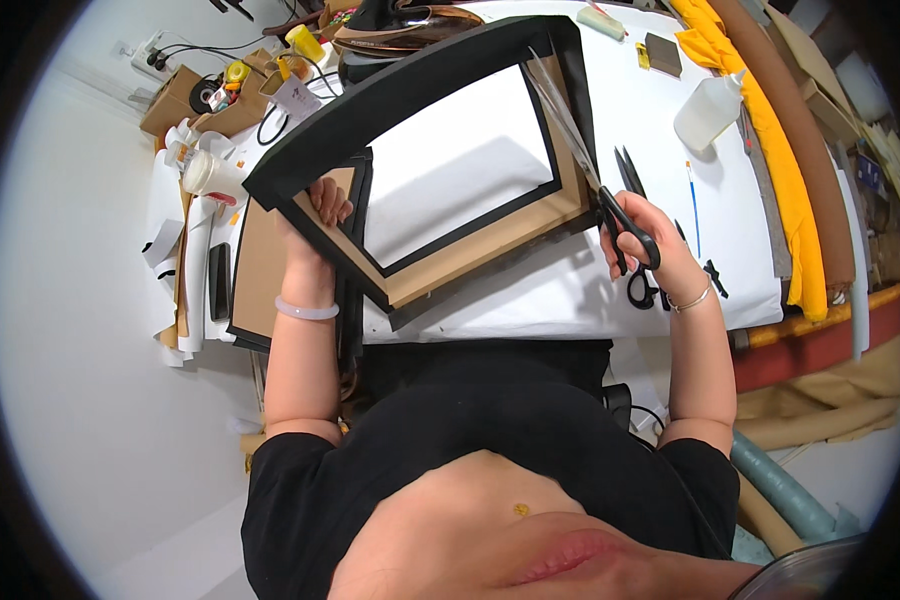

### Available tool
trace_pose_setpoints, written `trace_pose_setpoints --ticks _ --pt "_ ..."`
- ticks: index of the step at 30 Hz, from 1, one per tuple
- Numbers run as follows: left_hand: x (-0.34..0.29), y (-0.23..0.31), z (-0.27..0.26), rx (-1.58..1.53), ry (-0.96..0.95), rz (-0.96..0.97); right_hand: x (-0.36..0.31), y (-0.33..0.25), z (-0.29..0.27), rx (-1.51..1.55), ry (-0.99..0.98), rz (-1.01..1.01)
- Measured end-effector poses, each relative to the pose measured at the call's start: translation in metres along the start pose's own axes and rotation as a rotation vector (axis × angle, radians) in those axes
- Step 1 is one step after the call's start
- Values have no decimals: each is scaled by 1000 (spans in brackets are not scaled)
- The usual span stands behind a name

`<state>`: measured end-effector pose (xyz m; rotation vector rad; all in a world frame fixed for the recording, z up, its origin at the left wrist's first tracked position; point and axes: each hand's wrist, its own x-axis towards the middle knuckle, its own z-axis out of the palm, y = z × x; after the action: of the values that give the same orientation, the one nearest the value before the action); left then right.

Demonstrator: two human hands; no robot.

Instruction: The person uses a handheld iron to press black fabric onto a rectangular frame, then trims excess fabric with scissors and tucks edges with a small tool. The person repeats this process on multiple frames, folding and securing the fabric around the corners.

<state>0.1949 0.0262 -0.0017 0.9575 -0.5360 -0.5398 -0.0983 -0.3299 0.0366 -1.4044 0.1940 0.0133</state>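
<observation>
My left hand point(328, 200) grips the left side of a rectangular frame point(500, 256), tan board edged in black material with a large opening in its middle. The frame is tilted up off the white-covered table. Long scissors with black handles point(570, 130) are in my right hand point(638, 238), its fingers through the loops. Their blades point up and away along the frame's right side, slightly apart at the tips. Whether the blades touch the frame, I cannot tell. Beneath my left forearm lies a similar tan panel with black edges point(258, 268), partly hidden.
Right of the frame, a second pair of scissors point(641, 292) lies partly behind my right hand. Near it are a thin blue brush point(693, 205) and a white squeeze bottle point(708, 112). Yellow fabric point(770, 150) runs along the right edge. A white jar point(210, 174) stands left.
</observation>
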Motion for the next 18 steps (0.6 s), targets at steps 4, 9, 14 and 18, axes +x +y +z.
trace_pose_setpoints --ticks 4,9,14,18 --pt "-1 -1 0 23 24 20 6 0 -16 46 -51 -14" --pt "2 3 -5 104 101 -48 15 6 -23 123 -95 -39" --pt "5 2 -6 73 67 -51 27 8 -24 151 -109 -63" --pt "6 1 -7 79 86 -56 30 16 -25 147 -87 -96"
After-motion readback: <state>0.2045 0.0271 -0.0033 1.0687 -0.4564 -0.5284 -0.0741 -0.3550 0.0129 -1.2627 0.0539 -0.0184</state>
